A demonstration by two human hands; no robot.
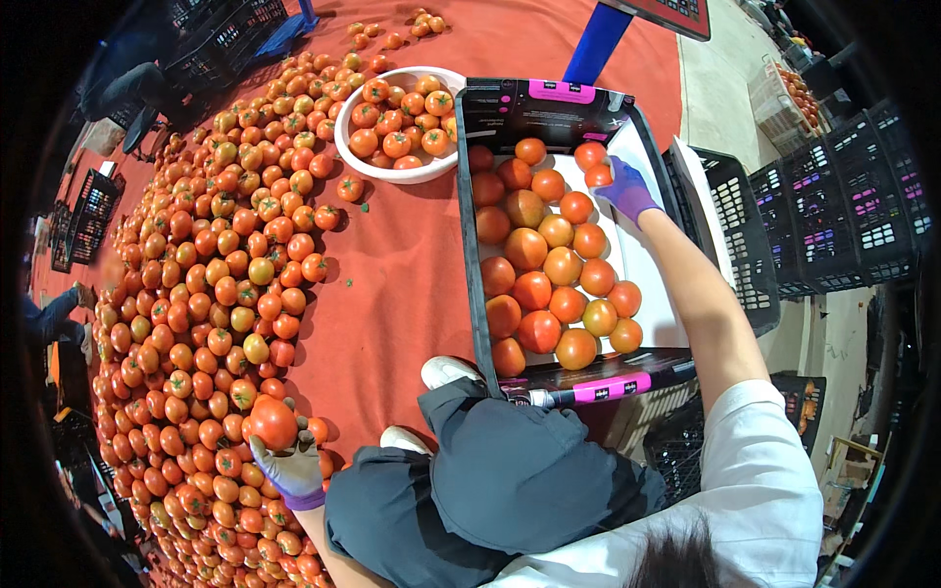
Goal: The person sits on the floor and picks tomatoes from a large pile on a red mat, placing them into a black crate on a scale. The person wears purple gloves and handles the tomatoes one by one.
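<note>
My left hand, in a white and purple glove, grips a large red tomato above the edge of the tomato pile. My right hand, in a purple glove, reaches into the far right part of a black printed cardboard box. Its fingers are around a small red tomato, close against another tomato. Rows of tomatoes fill the left and near parts of the box. White lining shows on the right side.
A white basin of tomatoes stands beyond the box's left corner. Red cloth covers the floor. Black plastic crates stand to the right, near a blue post. Other people's legs show at the left rim.
</note>
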